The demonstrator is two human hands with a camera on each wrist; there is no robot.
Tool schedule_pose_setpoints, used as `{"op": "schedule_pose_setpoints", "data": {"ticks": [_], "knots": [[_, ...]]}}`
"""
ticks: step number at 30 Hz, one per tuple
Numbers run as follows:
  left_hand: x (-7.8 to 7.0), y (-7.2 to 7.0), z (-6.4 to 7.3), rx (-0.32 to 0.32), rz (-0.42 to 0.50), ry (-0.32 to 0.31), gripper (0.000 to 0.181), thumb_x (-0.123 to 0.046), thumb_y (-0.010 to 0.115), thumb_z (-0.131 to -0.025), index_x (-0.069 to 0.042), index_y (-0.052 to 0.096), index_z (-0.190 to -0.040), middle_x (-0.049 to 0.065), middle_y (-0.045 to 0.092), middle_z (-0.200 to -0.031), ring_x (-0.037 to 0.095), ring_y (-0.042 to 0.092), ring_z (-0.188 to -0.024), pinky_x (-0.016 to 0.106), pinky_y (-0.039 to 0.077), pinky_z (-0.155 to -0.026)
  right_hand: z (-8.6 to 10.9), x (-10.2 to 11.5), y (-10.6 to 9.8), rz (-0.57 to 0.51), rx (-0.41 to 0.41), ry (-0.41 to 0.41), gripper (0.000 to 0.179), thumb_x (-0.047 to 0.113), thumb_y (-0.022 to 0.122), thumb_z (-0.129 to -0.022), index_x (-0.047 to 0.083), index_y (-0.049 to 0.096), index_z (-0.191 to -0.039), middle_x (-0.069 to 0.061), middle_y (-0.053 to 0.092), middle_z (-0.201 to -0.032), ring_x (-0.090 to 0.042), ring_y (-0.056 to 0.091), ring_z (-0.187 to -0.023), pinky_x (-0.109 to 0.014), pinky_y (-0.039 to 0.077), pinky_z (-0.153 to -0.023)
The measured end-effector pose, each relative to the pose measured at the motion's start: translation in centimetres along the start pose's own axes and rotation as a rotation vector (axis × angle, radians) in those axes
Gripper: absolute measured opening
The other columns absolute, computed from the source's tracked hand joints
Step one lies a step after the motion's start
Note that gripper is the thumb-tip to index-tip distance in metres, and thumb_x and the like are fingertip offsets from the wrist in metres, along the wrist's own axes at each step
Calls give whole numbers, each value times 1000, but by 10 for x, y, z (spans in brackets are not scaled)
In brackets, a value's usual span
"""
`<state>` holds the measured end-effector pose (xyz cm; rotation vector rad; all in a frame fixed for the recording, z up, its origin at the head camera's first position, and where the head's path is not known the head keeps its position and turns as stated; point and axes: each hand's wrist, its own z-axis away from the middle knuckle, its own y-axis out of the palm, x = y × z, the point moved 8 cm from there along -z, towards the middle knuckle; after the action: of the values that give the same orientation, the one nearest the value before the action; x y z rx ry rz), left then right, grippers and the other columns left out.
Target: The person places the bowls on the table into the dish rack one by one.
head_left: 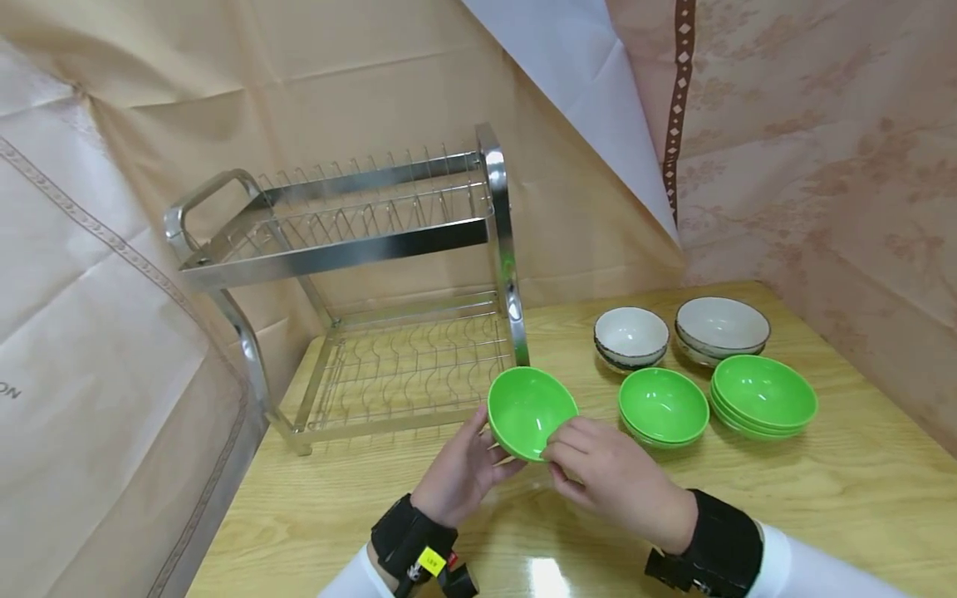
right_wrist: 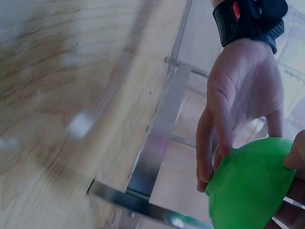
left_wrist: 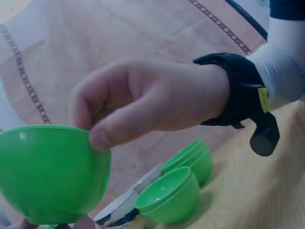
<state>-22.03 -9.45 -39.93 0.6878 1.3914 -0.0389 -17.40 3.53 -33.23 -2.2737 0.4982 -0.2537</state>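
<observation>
The right hand (head_left: 609, 469) pinches the near right rim of a green bowl (head_left: 527, 407), its thumb on the outer wall, while the left hand (head_left: 465, 465) cradles the same bowl from the left and below, fingers against its base. The bowl is held up over the bench (head_left: 336, 515), between the two hands, its mouth tipped toward the person; being round, it has no long axis. The key relation is with the metal dish rack (head_left: 359, 252): the rack stands beyond the bowl and to its left, its lower right corner just past the bowl, so the left hand is nearer to it. On the other side, the right hand is nearer to a stack of smaller green bowls (head_left: 661, 403) and a stack of larger green bowls (head_left: 763, 390). Behind these sit small white bowls (head_left: 631, 330) and larger white bowls (head_left: 721, 322).
</observation>
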Motion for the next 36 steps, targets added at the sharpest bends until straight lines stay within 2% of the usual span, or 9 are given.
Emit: {"op": "schedule_pose_setpoints", "data": {"ticks": [4,8,16,19,21,24,27,31,36], "knots": [[-8,-10,9,-47,-13,25,55,-39,29,-107,-6,26,-152,19,32,-150,34,43,-124,53,37,-105,-4,5,8,-35,-5,-36,19,4,74,-70,13,65,-84,6,62,-86,-10,54,-82,-25,53,-68],[-16,-19,15,-81,-40,35,52,-33,34,-107,-1,35,-147,17,40,-145,34,46,-122,51,42,-102,-7,6,16,-59,10,-56,20,4,75,-71,13,66,-88,5,63,-89,-10,55,-86,-27,54,-73],[-29,-37,23,-198,-166,25,48,-27,46,-102,7,43,-136,19,45,-136,31,54,-113,46,49,-95,-15,2,35,-101,35,-57,18,6,74,-76,12,69,-92,4,64,-93,-9,55,-91,-25,55,-76],[-35,-43,26,-237,-213,38,51,-26,47,-101,9,38,-138,23,43,-136,31,53,-114,45,50,-94,-19,-2,42,-115,45,-21,20,10,73,-79,10,70,-99,0,65,-103,-11,55,-99,-28,55,-82],[-40,-49,27,-284,-254,59,54,-26,48,-101,8,35,-141,23,42,-138,30,51,-116,44,50,-94,-21,-9,48,-109,61,42,28,15,72,-82,10,69,-109,-4,63,-115,-14,52,-110,-34,53,-90],[-52,-61,24,-381,-326,91,58,-26,53,-99,6,33,-144,21,43,-139,28,50,-116,42,52,-92,-23,-22,58,-89,111,148,47,28,69,-87,9,60,-128,-10,55,-133,-20,41,-126,-45,46,-99],[-62,-74,19,-471,-402,97,59,-26,58,-97,2,35,-144,18,43,-135,27,52,-113,40,53,-90,-22,-34,72,-64,190,227,64,44,66,-87,10,50,-139,-13,45,-143,-24,29,-134,-51,39,-104],[-75,-87,5,-559,-475,90,63,-21,64,-93,-2,34,-144,19,38,-129,30,54,-108,40,53,-91,-22,-37,90,-46,298,241,75,59,56,-88,12,43,-144,-12,38,-149,-27,21,-137,-54,31,-109],[-86,-100,-23,-638,-536,79,70,-18,71,-87,-7,31,-144,20,36,-126,33,54,-105,41,55,-87,-20,-29,104,-79,354,189,77,68,47,-89,13,44,-143,-12,38,-148,-31,20,-137,-55,25,-111]]}}
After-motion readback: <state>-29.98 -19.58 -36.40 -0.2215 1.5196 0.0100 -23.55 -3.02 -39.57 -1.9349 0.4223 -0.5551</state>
